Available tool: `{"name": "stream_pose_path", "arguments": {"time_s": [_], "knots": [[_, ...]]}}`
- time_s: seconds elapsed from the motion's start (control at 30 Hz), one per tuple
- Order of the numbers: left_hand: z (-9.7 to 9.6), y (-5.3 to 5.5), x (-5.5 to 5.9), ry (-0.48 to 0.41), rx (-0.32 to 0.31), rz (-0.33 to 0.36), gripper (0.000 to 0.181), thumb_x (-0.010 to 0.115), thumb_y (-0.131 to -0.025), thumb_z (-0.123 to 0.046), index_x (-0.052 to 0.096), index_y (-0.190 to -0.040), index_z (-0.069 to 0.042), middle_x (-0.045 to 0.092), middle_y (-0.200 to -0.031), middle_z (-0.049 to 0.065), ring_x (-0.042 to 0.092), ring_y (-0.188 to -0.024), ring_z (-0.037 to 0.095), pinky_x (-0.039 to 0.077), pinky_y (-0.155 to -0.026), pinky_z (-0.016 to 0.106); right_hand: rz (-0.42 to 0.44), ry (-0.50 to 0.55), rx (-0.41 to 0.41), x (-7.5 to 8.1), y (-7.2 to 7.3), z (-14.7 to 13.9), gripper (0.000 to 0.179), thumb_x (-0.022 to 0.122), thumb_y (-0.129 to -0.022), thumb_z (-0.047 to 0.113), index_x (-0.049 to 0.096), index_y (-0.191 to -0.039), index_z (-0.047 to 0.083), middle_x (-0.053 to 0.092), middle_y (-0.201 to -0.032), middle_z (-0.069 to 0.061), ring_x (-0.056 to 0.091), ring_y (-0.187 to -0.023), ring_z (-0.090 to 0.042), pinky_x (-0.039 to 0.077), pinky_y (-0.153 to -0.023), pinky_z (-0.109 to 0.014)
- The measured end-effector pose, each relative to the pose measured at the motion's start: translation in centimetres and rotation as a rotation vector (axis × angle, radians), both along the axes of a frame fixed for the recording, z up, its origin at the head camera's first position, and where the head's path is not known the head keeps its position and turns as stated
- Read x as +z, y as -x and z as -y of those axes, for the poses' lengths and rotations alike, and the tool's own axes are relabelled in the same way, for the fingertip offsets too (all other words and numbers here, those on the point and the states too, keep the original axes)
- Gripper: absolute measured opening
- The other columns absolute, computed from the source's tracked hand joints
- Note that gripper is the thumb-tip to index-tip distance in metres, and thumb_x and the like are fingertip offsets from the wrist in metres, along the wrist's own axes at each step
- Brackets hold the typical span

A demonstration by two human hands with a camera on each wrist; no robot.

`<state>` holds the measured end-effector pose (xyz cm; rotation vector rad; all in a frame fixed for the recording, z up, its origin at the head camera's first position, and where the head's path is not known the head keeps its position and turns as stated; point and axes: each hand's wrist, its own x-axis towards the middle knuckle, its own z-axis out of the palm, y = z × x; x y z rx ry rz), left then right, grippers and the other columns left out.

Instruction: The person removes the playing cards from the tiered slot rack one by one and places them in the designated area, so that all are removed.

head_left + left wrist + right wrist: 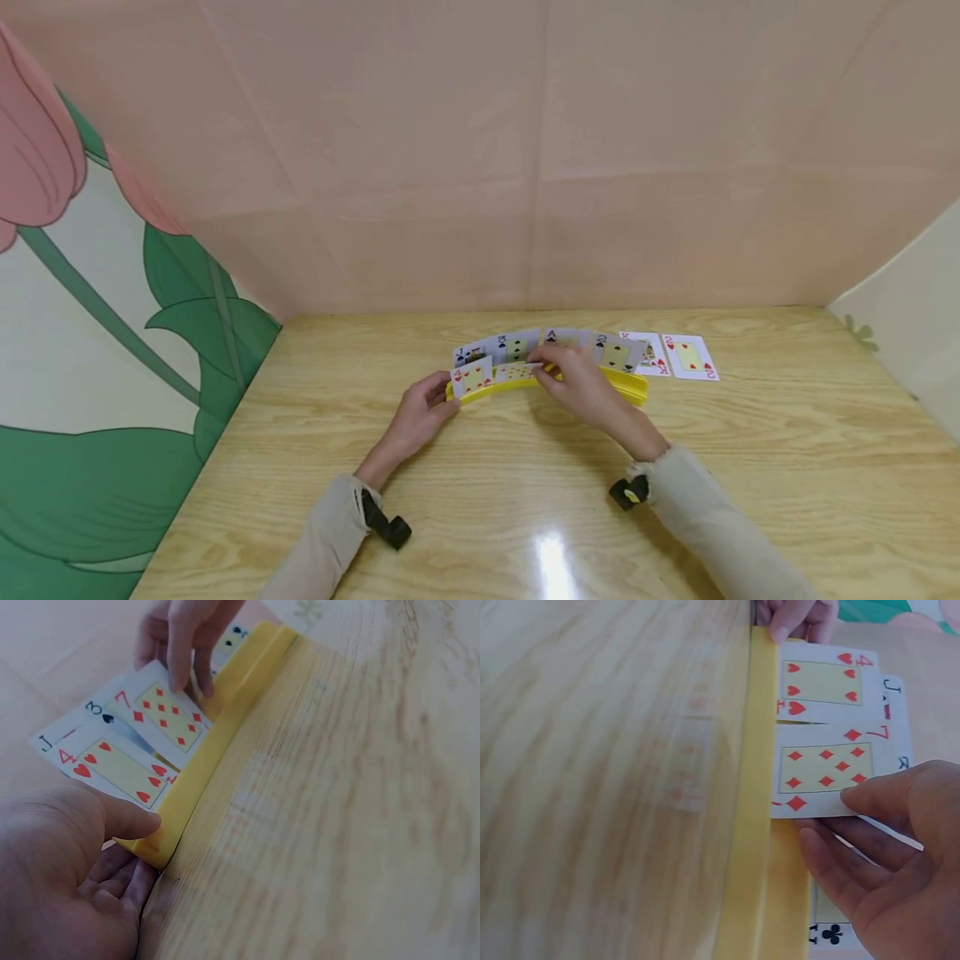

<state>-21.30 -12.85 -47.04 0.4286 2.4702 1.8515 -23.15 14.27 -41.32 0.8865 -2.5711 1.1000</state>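
A curved yellow card holder (626, 385) stands on the table. My left hand (420, 414) grips its left end, thumb in front and fingers behind, as the left wrist view shows. My right hand (907, 847) pinches the edge of the seven of diamonds (825, 769), whose lower edge meets the holder's front row. Left of it in that row stands the four of hearts (472, 377). Behind them a back row holds a jack (472, 353), an eight of spades (517, 344), an ace (567, 337) partly covered by my right hand, and a black two (617, 352).
Flat on the table behind the holder's right end lie a red face card (647, 352) and a red two (691, 357). A pink cloth backdrop (450, 167) rises at the table's far edge. A flower-print panel (97, 333) borders the left side.
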Motion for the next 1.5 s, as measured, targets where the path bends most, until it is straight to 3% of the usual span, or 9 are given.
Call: {"name": "stream_pose_path", "arguments": {"time_s": [0.33,0.67,0.93,1.17,1.33,1.5], "knots": [[0.1,0.1,0.0,0.020,-0.010,-0.016,0.033,0.063,-0.094,0.003,0.060,-0.127,0.003,0.063,-0.125,0.016,0.060,-0.117,0.027,0.051,-0.099,0.039,0.050,-0.011,-0.002,-0.7,0.3,-0.2,0.014,0.066,-0.093,-0.001,0.072,-0.106,-0.001,0.072,-0.102,-0.013,0.070,-0.083,-0.021,0.060,-0.070,-0.030],[0.0,0.0,-0.2,-0.031,-0.010,-0.044,0.033,0.065,-0.092,0.006,0.061,-0.125,0.005,0.063,-0.123,0.020,0.060,-0.114,0.032,0.050,-0.099,0.049,0.108,-0.021,-0.052,-0.5,0.2,-0.2,0.018,0.066,-0.093,0.001,0.072,-0.110,-0.002,0.073,-0.102,-0.015,0.070,-0.083,-0.020,0.060,-0.070,-0.031],[0.1,0.1,-0.2,0.005,-0.020,-0.050,0.033,0.066,-0.093,0.002,0.061,-0.126,0.002,0.063,-0.123,0.017,0.061,-0.113,0.028,0.052,-0.098,0.043,0.103,-0.012,-0.042,-0.3,0.2,-0.2,0.017,0.065,-0.093,0.000,0.072,-0.109,-0.003,0.072,-0.103,-0.015,0.070,-0.086,-0.022,0.060,-0.073,-0.032],[-0.4,-0.9,1.5,-0.009,0.000,-0.019,0.033,0.062,-0.092,0.009,0.060,-0.125,0.008,0.062,-0.124,0.023,0.060,-0.115,0.035,0.048,-0.101,0.051,0.085,-0.008,-0.036,-0.1,0.1,-0.3,0.017,0.065,-0.093,0.000,0.072,-0.108,-0.003,0.072,-0.102,-0.016,0.071,-0.085,-0.023,0.060,-0.072,-0.032],[-0.5,-1.6,3.0,-0.012,-0.027,-0.002,0.033,0.060,-0.094,0.009,0.058,-0.126,0.010,0.060,-0.126,0.026,0.058,-0.117,0.037,0.047,-0.102,0.053,0.043,0.016,-0.035,0.2,0.0,-0.4,0.015,0.066,-0.091,-0.002,0.072,-0.106,-0.004,0.074,-0.096,-0.016,0.071,-0.082,-0.024,0.061,-0.070,-0.031],[-0.5,-1.7,3.1,-0.010,-0.032,-0.005,0.033,0.061,-0.094,0.009,0.058,-0.126,0.010,0.060,-0.126,0.026,0.058,-0.117,0.037,0.047,-0.103,0.053,0.012,0.037,-0.025,0.5,0.0,-0.6,0.019,0.066,-0.090,-0.005,0.071,-0.108,-0.007,0.074,-0.094,-0.017,0.072,-0.079,-0.024,0.060,-0.068,-0.029]]}}
